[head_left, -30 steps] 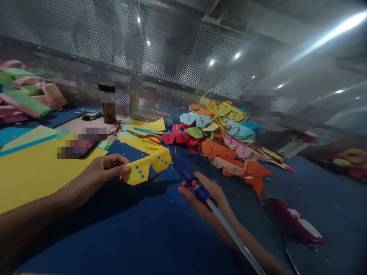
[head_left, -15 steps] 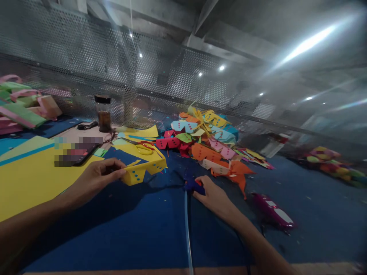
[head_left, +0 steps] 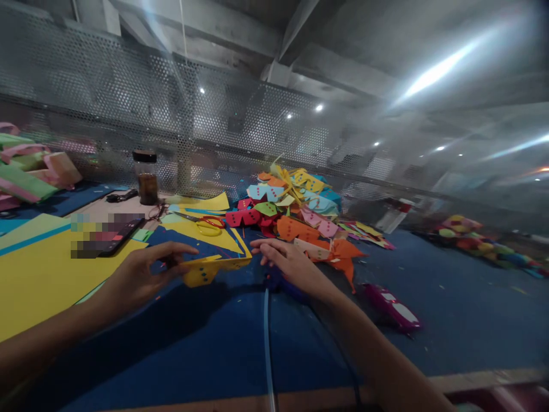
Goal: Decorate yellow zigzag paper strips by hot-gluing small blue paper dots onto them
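My left hand (head_left: 150,272) pinches the left end of a folded yellow paper strip (head_left: 203,273) with blue dots and a notched edge. At the strip's right end is my right hand (head_left: 283,257), its fingers stretched out just beside the paper; whether they touch it is not clear. Beneath my right hand a dark blue tool (head_left: 285,286), partly hidden by the hand, rests on the blue table, with a pale stick (head_left: 268,343) running from it towards the front edge.
Scissors (head_left: 208,224) lie on yellow paper behind the strip. A colourful paper pile (head_left: 295,200) stands centre back. To the left are a phone (head_left: 122,236), a jar (head_left: 147,180) and yellow sheets (head_left: 34,286). A purple pouch (head_left: 392,308) lies to the right.
My right hand has let go of the blue tool and moved left to the yellow strip's right end. My left hand still holds the strip. The view has shifted slightly.
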